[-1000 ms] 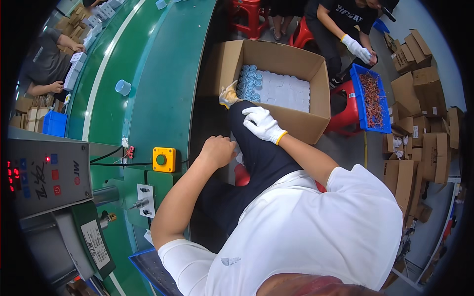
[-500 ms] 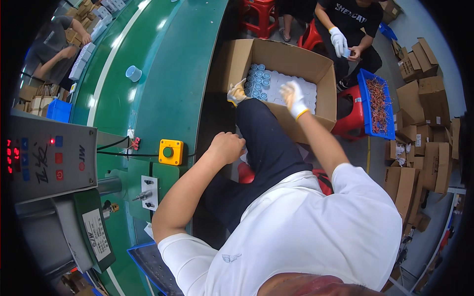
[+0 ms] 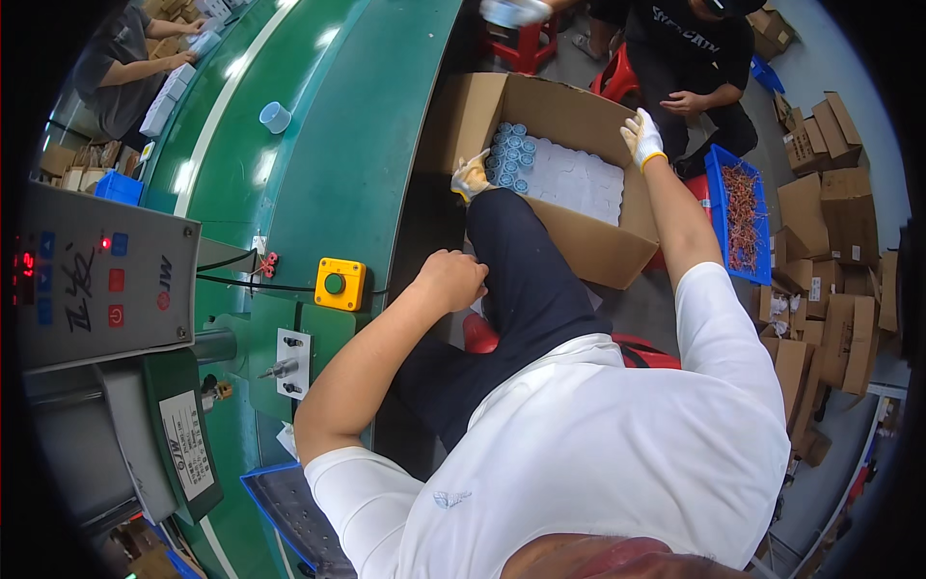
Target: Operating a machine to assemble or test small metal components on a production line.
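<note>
My left hand (image 3: 453,282) is bare and curled closed over my thigh, palm hidden, so whether it holds anything does not show. My right hand (image 3: 644,140), in a white glove with a yellow cuff, is at the far right corner of an open carton (image 3: 574,256), fingers stretched out. Light-blue round cups (image 3: 509,154) stand clustered at the carton's left side. Beside them lies a white scalloped layer (image 3: 577,179), covering the rest of the inside. An empty-looking yellowish glove (image 3: 470,177) rests between my knee and the carton's near left edge.
On the left runs a green conveyor table with a pale cup (image 3: 275,117). A yellow button box (image 3: 340,285) and a grey control box (image 3: 106,280) are nearer. A blue tray (image 3: 719,207) of reddish wire parts stands right of the carton. A co-worker (image 3: 690,48) sits beyond it.
My right hand has moved right from over the carton to its far right corner. My left hand stays put. The co-worker's gloved hand and cup have left their earlier place.
</note>
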A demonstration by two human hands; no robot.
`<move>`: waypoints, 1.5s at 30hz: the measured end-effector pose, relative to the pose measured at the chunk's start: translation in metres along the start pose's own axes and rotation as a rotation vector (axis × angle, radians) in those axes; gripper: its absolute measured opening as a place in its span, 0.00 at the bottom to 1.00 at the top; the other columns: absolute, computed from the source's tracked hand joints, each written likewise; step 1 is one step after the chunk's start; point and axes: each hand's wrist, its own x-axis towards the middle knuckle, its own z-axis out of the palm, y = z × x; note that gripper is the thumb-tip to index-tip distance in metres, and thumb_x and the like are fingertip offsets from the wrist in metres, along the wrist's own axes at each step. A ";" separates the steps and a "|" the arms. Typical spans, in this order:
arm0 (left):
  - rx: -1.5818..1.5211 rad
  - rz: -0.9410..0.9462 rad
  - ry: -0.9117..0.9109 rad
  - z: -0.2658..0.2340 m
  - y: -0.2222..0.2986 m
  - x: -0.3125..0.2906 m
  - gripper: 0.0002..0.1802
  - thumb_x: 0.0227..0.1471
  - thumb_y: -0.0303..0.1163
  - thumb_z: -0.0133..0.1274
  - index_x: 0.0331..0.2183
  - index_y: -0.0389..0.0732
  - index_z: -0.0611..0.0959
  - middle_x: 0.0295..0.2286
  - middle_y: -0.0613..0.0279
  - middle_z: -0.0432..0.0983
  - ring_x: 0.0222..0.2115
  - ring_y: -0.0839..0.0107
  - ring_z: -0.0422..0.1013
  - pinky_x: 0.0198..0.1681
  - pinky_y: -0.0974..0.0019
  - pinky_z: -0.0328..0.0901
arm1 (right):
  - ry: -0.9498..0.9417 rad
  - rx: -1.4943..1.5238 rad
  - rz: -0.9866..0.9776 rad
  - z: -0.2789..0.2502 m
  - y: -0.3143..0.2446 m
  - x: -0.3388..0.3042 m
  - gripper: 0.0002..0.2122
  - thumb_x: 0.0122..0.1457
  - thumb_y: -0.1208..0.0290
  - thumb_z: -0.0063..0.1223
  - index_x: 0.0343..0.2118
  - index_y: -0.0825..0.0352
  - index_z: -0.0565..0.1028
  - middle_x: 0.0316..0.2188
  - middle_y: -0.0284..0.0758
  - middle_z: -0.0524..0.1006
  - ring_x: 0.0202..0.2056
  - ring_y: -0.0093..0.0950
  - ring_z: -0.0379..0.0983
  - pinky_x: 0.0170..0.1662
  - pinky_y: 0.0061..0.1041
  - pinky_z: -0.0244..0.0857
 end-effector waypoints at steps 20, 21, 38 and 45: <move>-0.028 -0.037 -0.027 0.008 -0.006 0.003 0.21 0.62 0.52 0.60 0.45 0.46 0.89 0.40 0.53 0.86 0.48 0.53 0.82 0.51 0.48 0.75 | -0.276 -0.454 0.053 0.116 0.047 -0.002 0.36 0.64 0.36 0.61 0.61 0.67 0.78 0.53 0.34 0.81 0.47 0.28 0.80 0.49 0.29 0.75; -0.035 -0.071 -0.039 0.012 -0.009 0.002 0.21 0.63 0.52 0.59 0.45 0.45 0.89 0.40 0.53 0.86 0.47 0.52 0.82 0.50 0.48 0.75 | -0.339 -0.092 0.210 0.129 0.062 -0.023 0.31 0.70 0.41 0.56 0.64 0.65 0.76 0.59 0.35 0.78 0.53 0.28 0.78 0.56 0.28 0.72; 0.147 -0.221 0.036 0.061 0.033 0.007 0.17 0.62 0.37 0.56 0.48 0.43 0.91 0.49 0.54 0.86 0.52 0.53 0.81 0.53 0.47 0.73 | -1.259 -0.076 -0.135 0.226 -0.010 -0.491 0.31 0.58 0.81 0.66 0.66 0.68 0.69 0.56 0.43 0.79 0.56 0.37 0.78 0.62 0.39 0.72; -0.379 -0.228 0.190 0.076 0.146 -0.156 0.17 0.62 0.47 0.59 0.44 0.46 0.88 0.42 0.59 0.84 0.48 0.57 0.79 0.51 0.50 0.71 | -1.571 -0.283 -0.702 0.320 0.025 -0.624 0.35 0.50 0.64 0.80 0.61 0.68 0.76 0.53 0.41 0.82 0.53 0.33 0.82 0.59 0.31 0.74</move>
